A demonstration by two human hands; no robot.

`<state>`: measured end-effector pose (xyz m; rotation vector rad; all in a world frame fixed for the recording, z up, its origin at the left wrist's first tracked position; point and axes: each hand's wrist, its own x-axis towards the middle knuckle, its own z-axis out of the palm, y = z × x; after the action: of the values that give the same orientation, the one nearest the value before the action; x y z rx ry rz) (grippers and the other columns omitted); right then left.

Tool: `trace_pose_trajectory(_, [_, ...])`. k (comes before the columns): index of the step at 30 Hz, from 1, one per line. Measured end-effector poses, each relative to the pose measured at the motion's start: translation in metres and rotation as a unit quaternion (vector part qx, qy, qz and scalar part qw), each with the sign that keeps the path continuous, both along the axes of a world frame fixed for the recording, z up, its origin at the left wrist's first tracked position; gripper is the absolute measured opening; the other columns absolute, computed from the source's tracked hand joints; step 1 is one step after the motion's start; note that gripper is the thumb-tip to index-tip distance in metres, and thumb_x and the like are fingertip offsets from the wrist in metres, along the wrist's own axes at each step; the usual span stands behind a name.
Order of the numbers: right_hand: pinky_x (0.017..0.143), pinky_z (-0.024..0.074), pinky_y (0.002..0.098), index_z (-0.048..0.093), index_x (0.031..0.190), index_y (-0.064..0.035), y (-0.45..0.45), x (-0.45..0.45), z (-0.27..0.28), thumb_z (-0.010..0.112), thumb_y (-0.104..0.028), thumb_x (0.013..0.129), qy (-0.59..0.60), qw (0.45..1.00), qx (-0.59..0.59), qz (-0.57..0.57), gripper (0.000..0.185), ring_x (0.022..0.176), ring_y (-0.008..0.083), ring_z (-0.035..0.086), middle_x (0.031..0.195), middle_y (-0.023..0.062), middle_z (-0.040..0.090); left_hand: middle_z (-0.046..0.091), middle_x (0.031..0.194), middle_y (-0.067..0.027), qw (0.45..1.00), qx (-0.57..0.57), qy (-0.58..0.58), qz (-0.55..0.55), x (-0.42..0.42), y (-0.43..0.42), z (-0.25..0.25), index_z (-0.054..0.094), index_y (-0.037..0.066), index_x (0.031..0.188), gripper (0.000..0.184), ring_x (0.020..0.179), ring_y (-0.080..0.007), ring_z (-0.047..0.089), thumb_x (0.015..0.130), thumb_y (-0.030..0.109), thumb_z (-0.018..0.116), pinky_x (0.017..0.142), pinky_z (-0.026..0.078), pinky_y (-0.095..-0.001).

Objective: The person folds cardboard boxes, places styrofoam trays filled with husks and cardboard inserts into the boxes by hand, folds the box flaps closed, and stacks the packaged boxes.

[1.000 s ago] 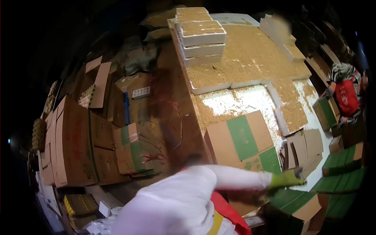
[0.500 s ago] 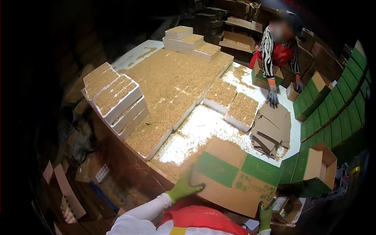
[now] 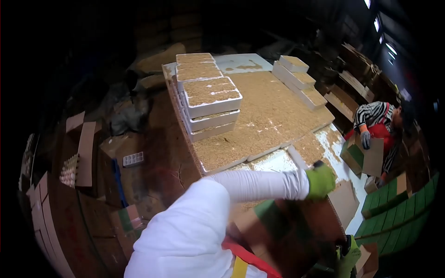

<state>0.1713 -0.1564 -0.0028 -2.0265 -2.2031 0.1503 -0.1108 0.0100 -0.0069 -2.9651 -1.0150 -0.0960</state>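
Note:
In a green glove, my left hand (image 3: 321, 180) is closed at the upper edge of a brown and green cardboard box (image 3: 308, 217), my sleeve crossing over the table. The box stands tilted in front of me, its near part dark and blurred. My right hand (image 3: 348, 257), also green-gloved, is low at the right side of the box, fingers curled at its edge and partly hidden. Behind my left hand lie flat cardboard pieces (image 3: 345, 199). Trays (image 3: 212, 92) filled with tan granular material are stacked at the table's left edge.
Filled trays (image 3: 259, 116) cover much of the table, with a smaller stack (image 3: 296, 74) at the back. Across the right side, a co-worker (image 3: 382, 125) handles an open box (image 3: 357, 155). Green cartons (image 3: 403, 208) line the right. Eggs (image 3: 69, 170) sit in a carton at left.
My view has swung left. The flat cardboard box has been raised and tilted, and my left hand has moved right across to its upper edge. The co-worker's hand left the flat cardboard for an open box.

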Motion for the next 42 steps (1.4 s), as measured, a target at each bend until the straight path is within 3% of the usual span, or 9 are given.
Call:
trace_pose_trajectory(10, [0.075,0.0506,0.0297,0.063,0.104,0.0048,0.106,0.061,-0.005,0.059,-0.005,0.088,0.253,0.951,-0.137,0.116,0.019,0.082,0.014,0.062,0.094,0.0088,0.068,0.059,0.122,-0.0149,0.847,0.292,-0.414,-0.161,0.064,-0.079,-0.087,0.067,0.006,0.106,0.031,0.128,-0.0363,0.046,0.079,0.02,0.062,0.11,0.032,-0.0532])
trace_pose_trajectory(15, [0.07,0.0507,0.0299,0.062,0.093,0.0054,0.138,-0.01,0.02,0.061,0.006,0.076,0.192,0.966,-0.008,0.173,0.018,0.074,0.0133,0.062,0.085,0.0104,0.068,0.069,0.093,-0.0149,0.937,0.047,-0.31,-0.155,0.054,-0.133,-0.022,0.067,0.001,0.102,0.036,0.091,-0.0355,0.064,0.079,0.029,0.066,0.085,0.048,-0.0474])
trace_pose_trajectory(18, [0.073,0.0514,0.0337,0.063,0.102,0.0033,0.191,0.015,-0.064,0.065,-0.001,0.079,-0.062,0.945,0.234,0.219,0.024,0.079,0.0168,0.064,0.087,0.0106,0.069,0.069,0.092,-0.0156,0.875,0.041,-0.45,-0.175,0.042,-0.129,-0.025,0.065,0.0,0.106,0.042,0.084,-0.0362,0.064,0.078,0.031,0.069,0.074,0.052,-0.0432])
trace_pose_trajectory(22, [0.081,0.0506,0.0352,0.063,0.114,0.002,0.216,0.04,-0.054,0.066,-0.012,0.088,0.163,0.966,0.011,0.201,0.03,0.091,0.0206,0.064,0.097,0.0123,0.068,0.067,0.089,-0.0101,0.726,-0.033,-0.652,-0.215,-0.033,-0.107,-0.022,0.066,0.002,0.092,0.02,0.083,-0.0297,0.061,0.077,0.016,0.064,0.072,0.049,-0.0389])
trace_pose_trajectory(27, [0.083,0.0492,0.0351,0.059,0.122,-0.0008,0.176,-0.016,0.006,0.064,-0.024,0.092,0.387,0.904,-0.039,0.179,0.037,0.097,0.0208,0.062,0.108,0.013,0.064,0.067,0.104,-0.0091,0.942,-0.04,-0.287,-0.168,0.037,-0.027,-0.131,0.07,0.013,0.099,0.029,0.101,-0.0262,0.058,0.08,0.032,0.06,0.084,0.044,-0.0416])
trace_pose_trajectory(34, [0.089,0.0476,0.0405,0.056,0.123,-0.0069,-0.036,-0.065,0.079,0.066,-0.035,0.088,-0.069,0.945,-0.036,0.318,0.046,0.103,0.0373,0.061,0.118,0.019,0.063,0.065,0.117,-0.0057,0.901,-0.028,-0.417,-0.12,0.046,-0.049,-0.138,0.073,0.017,0.105,0.037,0.119,-0.0317,0.052,0.074,0.038,0.068,0.104,0.033,-0.0529])
trace_pose_trajectory(36, [0.101,0.0413,0.0471,0.048,0.133,-0.0015,-0.036,-0.035,0.049,0.067,-0.052,0.085,0.227,0.876,-0.405,0.133,0.072,0.121,0.0415,0.052,0.133,0.025,0.055,0.065,0.118,-0.0078,0.917,-0.052,-0.372,-0.133,0.045,-0.052,-0.128,0.072,0.015,0.107,0.034,0.117,-0.0309,0.053,0.081,0.035,0.065,0.102,0.037,-0.0514])
trace_pose_trajectory(41, [0.087,0.0503,0.0305,0.063,0.116,0.0019,0.041,0.007,-0.019,0.091,-0.021,0.063,0.333,0.908,-0.238,0.093,0.065,0.094,0.0118,0.062,0.103,0.0051,0.069,0.064,0.111,-0.0074,0.784,-0.323,-0.508,-0.149,0.052,-0.022,-0.107,0.068,0.012,0.102,0.022,0.108,-0.0265,0.055,0.086,0.025,0.059,0.093,0.044,-0.0404])
trace_pose_trajectory(42, [0.083,0.0503,0.0298,0.063,0.117,0.002,0.046,0.01,-0.029,0.092,-0.018,0.062,0.316,0.92,-0.16,0.167,0.065,0.092,0.0128,0.061,0.102,0.0069,0.069,0.062,0.114,-0.0103,0.956,-0.127,-0.216,-0.153,0.05,-0.038,-0.076,0.067,0.009,0.109,0.032,0.11,-0.027,0.055,0.082,0.026,0.065,0.097,0.042,-0.0432])
